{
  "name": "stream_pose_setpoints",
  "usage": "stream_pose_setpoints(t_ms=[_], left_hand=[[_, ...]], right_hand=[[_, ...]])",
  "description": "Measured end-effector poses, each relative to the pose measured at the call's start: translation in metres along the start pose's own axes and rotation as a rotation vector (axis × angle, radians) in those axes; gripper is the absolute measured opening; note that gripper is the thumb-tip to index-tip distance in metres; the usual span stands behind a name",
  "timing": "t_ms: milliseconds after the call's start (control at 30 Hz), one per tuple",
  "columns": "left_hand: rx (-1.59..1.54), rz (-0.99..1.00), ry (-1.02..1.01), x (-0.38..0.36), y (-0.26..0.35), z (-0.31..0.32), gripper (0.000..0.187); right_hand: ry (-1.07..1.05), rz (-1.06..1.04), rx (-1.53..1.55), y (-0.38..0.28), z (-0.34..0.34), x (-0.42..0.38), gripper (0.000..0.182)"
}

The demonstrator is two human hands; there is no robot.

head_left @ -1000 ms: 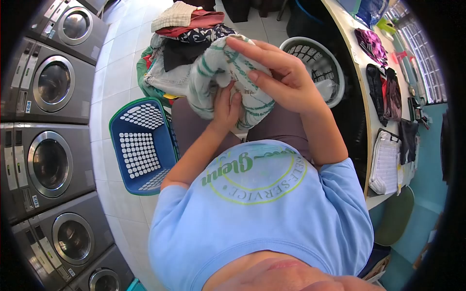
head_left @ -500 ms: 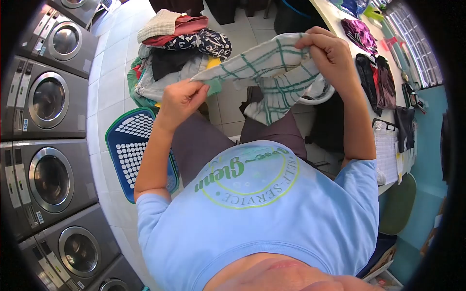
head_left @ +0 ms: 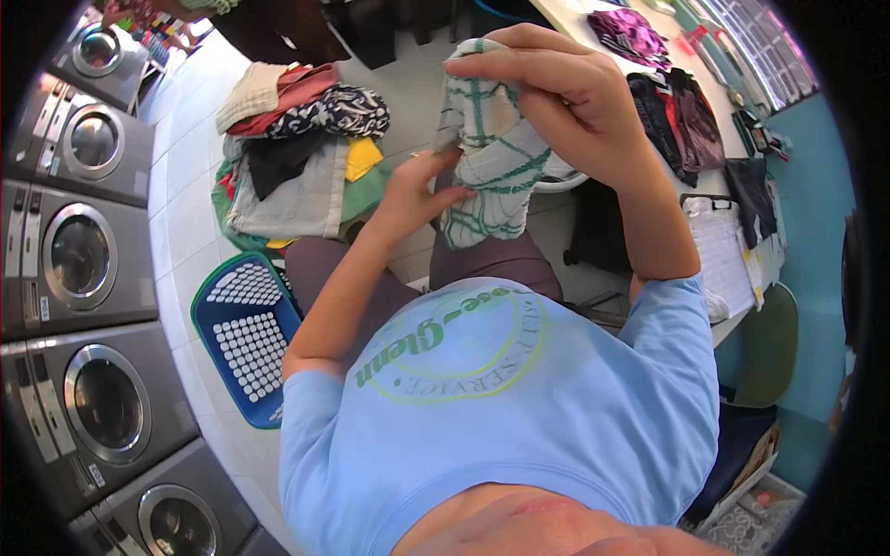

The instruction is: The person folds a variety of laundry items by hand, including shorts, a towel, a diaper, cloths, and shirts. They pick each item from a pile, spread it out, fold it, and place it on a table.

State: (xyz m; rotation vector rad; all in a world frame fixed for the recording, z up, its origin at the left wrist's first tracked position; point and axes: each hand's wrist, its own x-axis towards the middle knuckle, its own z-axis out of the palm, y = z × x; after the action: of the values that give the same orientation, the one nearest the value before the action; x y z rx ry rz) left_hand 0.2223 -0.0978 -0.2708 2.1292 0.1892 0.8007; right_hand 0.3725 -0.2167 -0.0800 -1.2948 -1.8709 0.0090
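Observation:
A white checked cloth point(head_left: 491, 171) with green lines hangs bunched and partly folded in front of my thighs. My right hand point(head_left: 575, 102) grips its upper end between thumb and fingers. My left hand point(head_left: 413, 195) is beside the cloth's left edge, with thumb and fingers spread apart and the tips at or touching the fabric. Whether those tips press on it is hard to see. Beyond my left hand lies a heap of laundry point(head_left: 287, 190), topped with cream, red and black-and-white patterned pieces.
A blue plastic basket point(head_left: 250, 338) with a green rim stands at my left. Stacked front-loading washers point(head_left: 107, 403) line the left side. On the right, a long table point(head_left: 681, 171) holds folded dark clothes point(head_left: 681, 120), a purple garment point(head_left: 630, 37) and a clipboard point(head_left: 723, 250).
The cloth, stretched between both hands before, now hangs from my right hand. My left hand has let go of its corner and moved right with fingers spread. The view has shifted.

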Motion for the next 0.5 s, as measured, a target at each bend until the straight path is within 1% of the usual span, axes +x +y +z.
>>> stream_pose_setpoints(t_ms=[67, 100, 133, 167, 200, 233, 267, 333, 400, 433, 467, 500], left_hand=[[0.001, 0.096, 0.145, 0.006, 0.000, 0.002, 0.053], [-0.056, 0.020, 0.054, 0.005, -0.001, 0.002, 0.047], [-0.113, -0.052, -0.042, 0.003, -0.002, 0.003, 0.041], [-0.172, -0.117, -0.144, 0.002, -0.005, 0.004, 0.036], [-0.098, -0.066, -0.198, 0.001, -0.008, 0.006, 0.034], [-0.027, -0.012, -0.248, 0.000, -0.011, 0.008, 0.038], [-0.024, 0.036, -0.216, -0.001, -0.002, 0.005, 0.043], [0.021, 0.083, -0.314, 0.005, 0.011, -0.026, 0.039], [-0.102, 0.092, -0.271, 0.014, 0.045, -0.048, 0.031], [-0.005, 0.117, -0.330, 0.019, 0.055, -0.064, 0.025], [0.097, 0.142, -0.385, 0.024, 0.063, -0.080, 0.019], [0.235, 0.166, -0.395, 0.028, 0.074, -0.095, 0.016]], right_hand=[[0.003, -0.031, 0.102, 0.003, 0.001, -0.002, 0.038], [0.007, -0.044, 0.153, 0.002, 0.003, -0.001, 0.038], [-0.009, -0.004, 0.127, -0.006, 0.003, -0.002, 0.039], [0.012, -0.054, 0.058, -0.004, 0.007, -0.001, 0.037], [0.055, -0.059, -0.002, -0.003, 0.007, -0.001, 0.035], [0.098, -0.063, -0.067, -0.002, 0.005, -0.003, 0.034], [0.127, -0.045, -0.148, 0.004, 0.000, -0.006, 0.031], [0.181, -0.011, -0.296, 0.021, -0.012, -0.010, 0.027], [0.107, 0.063, -0.362, 0.031, -0.026, -0.016, 0.023], [0.068, 0.098, -0.386, 0.036, -0.031, -0.018, 0.022], [0.062, 0.092, -0.471, 0.046, -0.030, -0.021, 0.010], [0.032, 0.115, -0.481, 0.051, -0.031, -0.024, 0.010]])
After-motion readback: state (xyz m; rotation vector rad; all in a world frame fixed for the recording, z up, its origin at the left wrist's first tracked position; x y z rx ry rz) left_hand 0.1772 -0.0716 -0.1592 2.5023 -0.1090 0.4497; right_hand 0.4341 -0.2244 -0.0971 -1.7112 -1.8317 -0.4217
